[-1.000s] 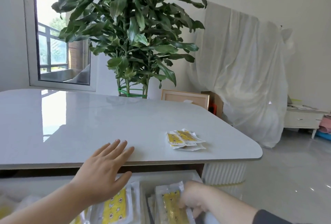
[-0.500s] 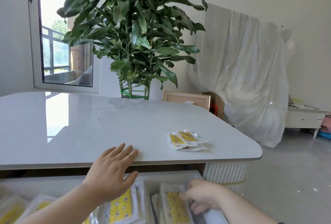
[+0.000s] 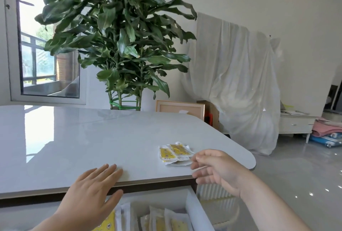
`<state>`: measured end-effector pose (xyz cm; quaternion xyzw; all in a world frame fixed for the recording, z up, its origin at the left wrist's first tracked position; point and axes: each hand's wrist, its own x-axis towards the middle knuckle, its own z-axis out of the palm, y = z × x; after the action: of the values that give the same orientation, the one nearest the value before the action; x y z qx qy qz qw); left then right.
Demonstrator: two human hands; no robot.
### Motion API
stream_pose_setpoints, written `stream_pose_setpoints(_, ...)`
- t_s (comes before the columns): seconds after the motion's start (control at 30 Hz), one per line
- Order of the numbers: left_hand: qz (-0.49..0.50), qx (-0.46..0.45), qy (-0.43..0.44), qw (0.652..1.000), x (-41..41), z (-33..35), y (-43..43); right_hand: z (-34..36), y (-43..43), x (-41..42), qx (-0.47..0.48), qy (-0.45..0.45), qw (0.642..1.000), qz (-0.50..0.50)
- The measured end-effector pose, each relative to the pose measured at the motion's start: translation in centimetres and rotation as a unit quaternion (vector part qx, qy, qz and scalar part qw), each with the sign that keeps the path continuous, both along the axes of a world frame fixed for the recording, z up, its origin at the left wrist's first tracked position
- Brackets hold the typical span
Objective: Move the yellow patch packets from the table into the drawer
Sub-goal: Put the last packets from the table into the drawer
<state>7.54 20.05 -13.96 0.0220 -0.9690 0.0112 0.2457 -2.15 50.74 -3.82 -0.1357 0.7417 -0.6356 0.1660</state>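
Observation:
A small pile of yellow patch packets point(image 3: 174, 154) lies on the white table point(image 3: 92, 138) near its right front corner. My right hand point(image 3: 214, 169) hovers just right of the pile with fingers loosely spread, holding nothing. My left hand point(image 3: 92, 193) rests flat, fingers straight, on the table's front edge. Under the table the open drawer point(image 3: 196, 210) holds several more yellow packets point(image 3: 157, 221), standing in rows.
A large potted plant point(image 3: 118, 36) stands behind the table. A picture frame point(image 3: 180, 107) leans behind the table's far right edge. White cloth point(image 3: 233, 82) covers furniture at the right. A low white cabinet point(image 3: 294, 123) stands on the glossy floor.
My right hand has come up out of the drawer, leaving its packet there, and now hovers beside the pile on the table. The left hand stays on the table edge.

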Motion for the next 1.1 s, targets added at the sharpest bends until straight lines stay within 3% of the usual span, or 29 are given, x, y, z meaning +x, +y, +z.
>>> stream_pose_setpoints(0.13, 0.009, 0.129, -0.022, 0.991, -1.1, 3.2, 2.2, 0.8, -1.4, -1.9, 0.002, 0.045, 0.996, -0.083)
stream_pose_setpoints(0.2, -0.003, 0.257, -0.046, 0.965, -2.9, 4.9, 3.9, 0.8, -2.6, -3.5, 0.008, 0.088, 0.986, -0.139)
stream_pose_setpoints(0.27, -0.009, 0.435, -0.067, 0.898, -5.7, 6.0, 5.2, 0.5, -3.6, -5.4, 0.034, 0.152, 0.969, -0.193)
stream_pose_setpoints(0.37, -0.007, 0.679, -0.083, 0.73, -9.5, 6.8, 6.6, -0.7, -4.8, -7.7, 0.143, 0.215, 0.937, -0.236)
stream_pose_setpoints(0.43, -0.009, 0.763, -0.085, 0.641, -11.2, 6.9, 7.4, -1.5, -5.5, -8.6, 0.206, 0.208, 0.93, -0.224)
stream_pose_setpoints(0.6, -0.01, 0.844, -0.1, 0.526, -12.5, 7.9, 9.5, -3.0, -5.9, -9.8, 0.232, 0.126, 0.943, -0.202)
stream_pose_setpoints(0.7, -0.005, 0.843, -0.117, 0.525, -13.4, 8.3, 9.8, -3.5, -5.3, -10.1, 0.183, 0.094, 0.957, -0.205)
stream_pose_setpoints(0.93, 0.048, 0.756, -0.121, 0.642, -15.1, 7.6, 11.2, -2.4, -5.9, -10.3, 0.178, 0.023, 0.964, -0.195)
stream_pose_setpoints(1.1, 0.028, 0.749, -0.124, 0.65, -15.4, 7.1, 11.0, -2.5, -6.3, -10.7, 0.216, 0.029, 0.957, -0.194)
